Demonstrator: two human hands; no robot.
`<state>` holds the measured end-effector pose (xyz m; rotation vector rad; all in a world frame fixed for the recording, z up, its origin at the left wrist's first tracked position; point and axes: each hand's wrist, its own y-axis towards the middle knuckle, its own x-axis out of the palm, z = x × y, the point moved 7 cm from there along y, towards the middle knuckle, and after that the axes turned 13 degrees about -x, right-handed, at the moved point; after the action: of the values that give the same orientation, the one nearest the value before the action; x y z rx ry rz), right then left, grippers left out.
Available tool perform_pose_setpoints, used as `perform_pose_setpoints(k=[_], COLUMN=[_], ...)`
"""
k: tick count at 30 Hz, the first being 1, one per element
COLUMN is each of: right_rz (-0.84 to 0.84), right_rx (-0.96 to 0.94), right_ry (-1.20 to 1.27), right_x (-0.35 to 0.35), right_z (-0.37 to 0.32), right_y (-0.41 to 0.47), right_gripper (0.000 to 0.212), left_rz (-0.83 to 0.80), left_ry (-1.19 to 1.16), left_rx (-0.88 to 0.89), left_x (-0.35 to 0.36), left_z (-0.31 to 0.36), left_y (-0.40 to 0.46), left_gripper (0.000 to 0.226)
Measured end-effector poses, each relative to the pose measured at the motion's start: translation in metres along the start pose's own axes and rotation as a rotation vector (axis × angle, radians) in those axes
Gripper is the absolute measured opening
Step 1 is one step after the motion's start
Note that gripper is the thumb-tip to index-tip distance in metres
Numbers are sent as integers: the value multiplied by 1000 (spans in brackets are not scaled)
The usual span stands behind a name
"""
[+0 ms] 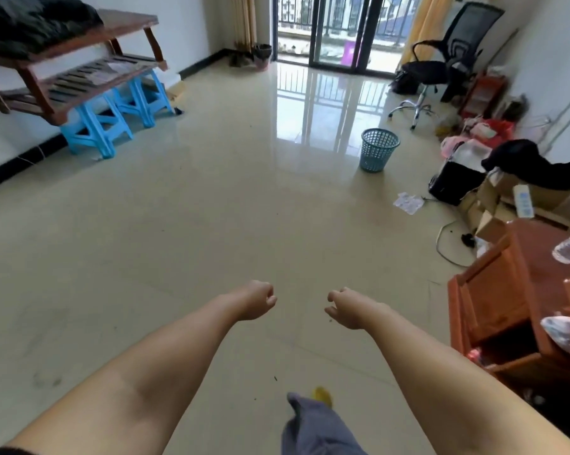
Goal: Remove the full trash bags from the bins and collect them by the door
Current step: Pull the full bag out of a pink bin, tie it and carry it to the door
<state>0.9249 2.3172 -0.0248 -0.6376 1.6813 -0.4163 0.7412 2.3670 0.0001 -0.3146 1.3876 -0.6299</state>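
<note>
Both arms are reaching forward over the tiled floor, the left hand and right hand loosely curled, holding nothing, the blue bin standing well ahead

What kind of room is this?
Probably a living room in a flat: a glass balcony door, an office chair, and a blue mesh bin on the tiled floor.

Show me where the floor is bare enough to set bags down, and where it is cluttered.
Bare tile runs from the hands to the blue basket, and left to the blue stools. Crowded: the right wall, with cardboard boxes, office chair and wooden cabinet.
</note>
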Motion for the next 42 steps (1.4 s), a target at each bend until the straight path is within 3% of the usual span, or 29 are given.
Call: perform_pose_setpoints(k=[14,22,30,37,42], right_rz=[-43,-32,41,-3,-4], right_rx=[-66,-125,-70,-67,-105], right_ry=[-89,-115,-40,-32,-67], right_x=[-247,-374,-537,-630,-716], right_z=[158,189,225,257,293], right_y=[273,450,608,739,855], right_gripper=[49,51,50,50,50], left_rz=[47,49,117,48,88], left_ry=[-77,-62,1,14,-19], left_rx=[-51,-116,-89,-56,-104], left_x=[-200,-305,-482,-556,-630], left_z=[73,39,27,30,22], left_y=[321,508,689,824,949], left_gripper=[33,32,34,33,33])
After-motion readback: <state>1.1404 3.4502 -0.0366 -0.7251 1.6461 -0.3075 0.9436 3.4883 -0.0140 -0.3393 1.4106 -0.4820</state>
